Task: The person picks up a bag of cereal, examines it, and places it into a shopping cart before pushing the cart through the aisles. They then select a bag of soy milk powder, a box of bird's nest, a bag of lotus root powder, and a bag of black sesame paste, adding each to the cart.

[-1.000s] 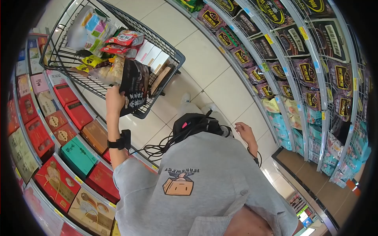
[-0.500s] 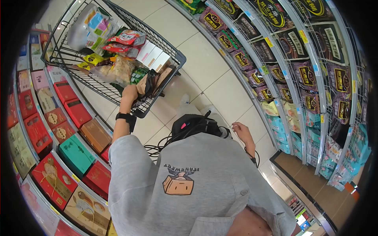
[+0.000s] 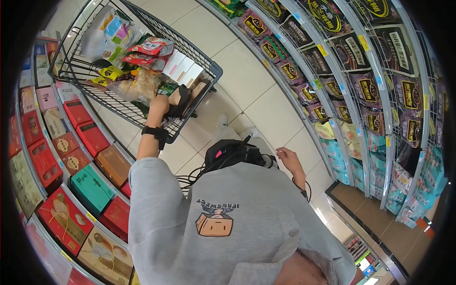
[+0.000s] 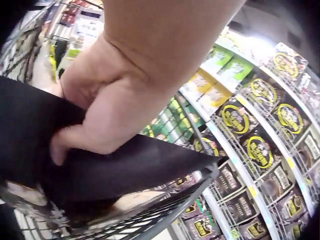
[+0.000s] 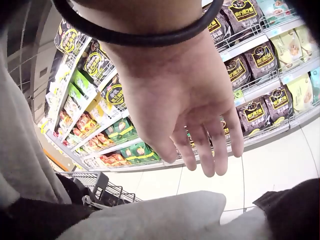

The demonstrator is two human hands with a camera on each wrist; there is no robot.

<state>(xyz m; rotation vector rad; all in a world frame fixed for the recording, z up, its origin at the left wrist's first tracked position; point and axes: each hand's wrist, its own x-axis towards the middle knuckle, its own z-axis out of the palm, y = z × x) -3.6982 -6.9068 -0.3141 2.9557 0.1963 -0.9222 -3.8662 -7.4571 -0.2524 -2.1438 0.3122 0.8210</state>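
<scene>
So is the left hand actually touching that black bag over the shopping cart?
Touching. The left wrist view shows the left hand with thumb and fingers curled round the black bag, with no gap between them.

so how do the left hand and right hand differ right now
The left hand grips a black bag; the right hand holds nothing, fingers loosely straight. The left hand reaches forward to the shopping cart's near end; the right hand is by the person's side, away from it. Both are bare.
</scene>
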